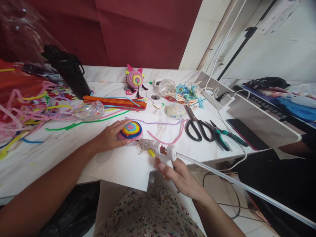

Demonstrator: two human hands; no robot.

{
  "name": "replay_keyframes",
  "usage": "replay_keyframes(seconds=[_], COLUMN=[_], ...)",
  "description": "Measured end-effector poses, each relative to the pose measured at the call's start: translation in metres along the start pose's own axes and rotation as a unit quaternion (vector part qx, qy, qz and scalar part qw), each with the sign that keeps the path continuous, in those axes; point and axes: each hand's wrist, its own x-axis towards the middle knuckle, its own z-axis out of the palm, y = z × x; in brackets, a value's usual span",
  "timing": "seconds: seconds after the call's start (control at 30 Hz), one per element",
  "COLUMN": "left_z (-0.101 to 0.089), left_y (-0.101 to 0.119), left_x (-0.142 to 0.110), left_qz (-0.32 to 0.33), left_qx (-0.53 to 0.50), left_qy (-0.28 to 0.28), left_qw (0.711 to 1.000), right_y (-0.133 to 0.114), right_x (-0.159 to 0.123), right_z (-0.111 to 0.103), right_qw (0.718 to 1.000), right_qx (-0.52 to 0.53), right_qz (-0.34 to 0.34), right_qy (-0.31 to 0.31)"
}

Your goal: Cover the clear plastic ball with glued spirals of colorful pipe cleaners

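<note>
My left hand (114,134) is closed around a ball (130,130) covered in coiled pipe cleaners, with pink, light blue, yellow, orange and dark blue rings. In my right hand (179,172) is a white hot glue gun (151,144), gripped by its handle. Its nozzle points left at the ball's lower right edge; whether the tip touches cannot be made out. A long clear glue stick (222,176) runs out of the gun's back toward the lower right. Under the ball lies white paper (125,168). A pink pipe cleaner (170,142) and a purple one (158,123) curve just behind.
Black-handled scissors (199,127) and green-handled pliers (225,134) lie to the right, near a phone (247,134). Orange pipe cleaners (116,102), a clear half shell (90,111) and a black bottle (66,70) stand left. A decorated pink ball (134,79) sits behind. Another person's dark clothing (278,179) shows right.
</note>
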Motion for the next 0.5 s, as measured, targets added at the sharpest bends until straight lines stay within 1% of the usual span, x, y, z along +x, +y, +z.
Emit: replay_keyframes(seconds=[0.2, 0.5], left_z=[0.0, 0.0003], left_y=[0.0007, -0.0023], left_x=[0.0005, -0.0005], left_qz=[-0.006, -0.003], left_qx=[-0.004, -0.006], left_qy=[0.003, 0.007], left_qw=[1.0, 1.0], right_y=[-0.003, -0.0079], right_x=[-0.0005, -0.0004], right_z=[0.0, -0.0007], right_qw=[1.0, 1.0], right_qx=[-0.013, -0.026], right_qz=[0.01, 0.0], right_qy=[0.0, 0.011])
